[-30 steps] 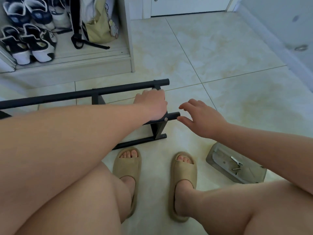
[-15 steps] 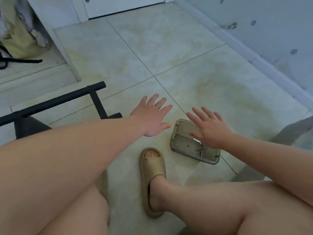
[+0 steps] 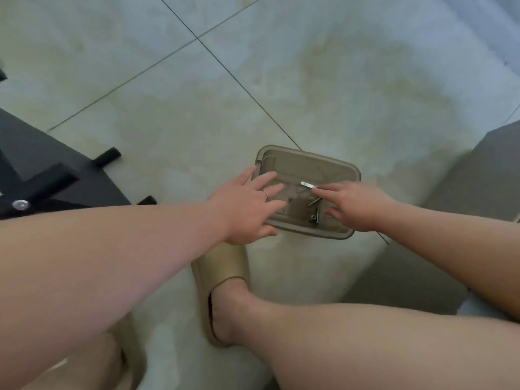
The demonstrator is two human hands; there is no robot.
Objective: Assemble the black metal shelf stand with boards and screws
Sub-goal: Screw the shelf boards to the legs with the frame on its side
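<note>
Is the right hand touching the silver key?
Cannot tell. Head view: the right hand overlaps one end of the silver key; any gap is hidden.

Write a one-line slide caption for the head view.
Left hand and right hand reach into the clear tray of screws near the black stand.

A home, by the pale glossy floor tiles [image 3: 337, 80] with dark grout and a beige house slipper [image 3: 222, 264]
</note>
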